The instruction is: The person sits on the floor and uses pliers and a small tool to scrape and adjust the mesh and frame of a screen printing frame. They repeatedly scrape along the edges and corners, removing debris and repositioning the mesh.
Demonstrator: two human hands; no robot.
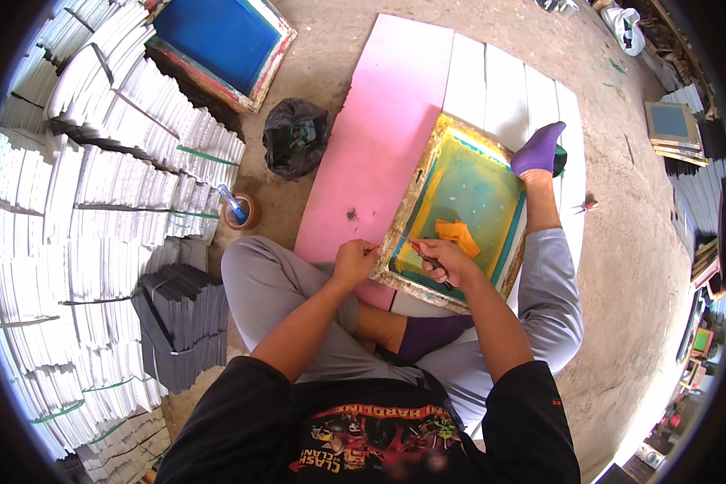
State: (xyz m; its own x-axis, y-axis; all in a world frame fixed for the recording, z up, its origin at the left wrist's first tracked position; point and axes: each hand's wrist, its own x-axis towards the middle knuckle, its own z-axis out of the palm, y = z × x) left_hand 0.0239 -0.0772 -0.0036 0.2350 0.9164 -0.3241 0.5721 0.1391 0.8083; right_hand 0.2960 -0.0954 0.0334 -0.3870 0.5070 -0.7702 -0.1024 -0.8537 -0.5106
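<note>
A screen-printing frame [406,190] with stained wooden sides lies tilted before me, its yellow-green mesh facing up. My right hand [452,264] is closed round a hand tool with red and black handles [429,258]; it looks like pliers, and its tip points at the frame's left side. Beside that hand a crumpled orange cloth [457,236] rests on the mesh. My left hand [356,260] is at the outer left edge of the frame, fingertips pinched together. Whatever they may hold is too small to make out.
A pink and white board [379,105] lies under the frame. My sock-covered foot [538,150] is at its upper right corner. Leftward are a black plastic bag [296,139], a brown pot [250,216], paper stacks [129,218] and a blue screen frame [218,44].
</note>
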